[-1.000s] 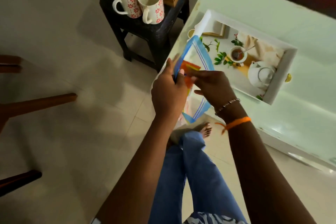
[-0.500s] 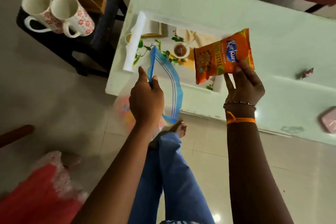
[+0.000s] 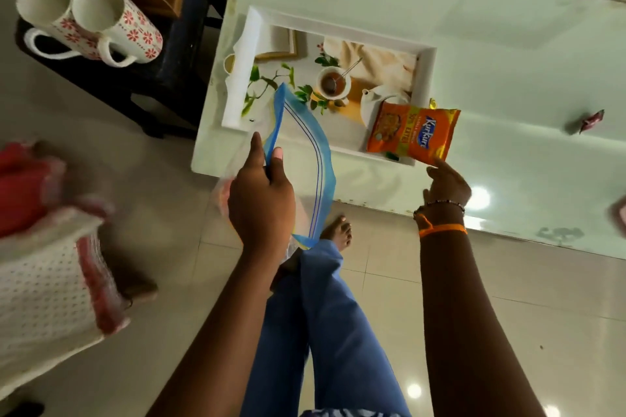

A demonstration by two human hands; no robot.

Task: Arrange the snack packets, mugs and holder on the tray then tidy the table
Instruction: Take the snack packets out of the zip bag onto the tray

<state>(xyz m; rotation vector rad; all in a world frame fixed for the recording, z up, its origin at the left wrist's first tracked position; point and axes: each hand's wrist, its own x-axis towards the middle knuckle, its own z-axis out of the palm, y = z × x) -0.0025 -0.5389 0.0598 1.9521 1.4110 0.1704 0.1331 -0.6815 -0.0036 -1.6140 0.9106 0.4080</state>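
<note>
Right hand (image 3: 447,184) pinches the orange snack packet (image 3: 413,134) by its lower corner, right of centre. Left hand (image 3: 261,200) pinches the zip bag (image 3: 305,152). The packet looks light, crinkly and crushable; edges seem safest to hold.

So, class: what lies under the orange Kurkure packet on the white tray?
The Kurkure packet covers the white tray's near right corner and rim, plus part of its printed teapot picture. Whatever else lies beneath is hidden. The right hand touches its lower edge.

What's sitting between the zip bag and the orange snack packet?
Only bare printed tray floor lies between zip bag and orange snack packet, seen in the head view.
</note>
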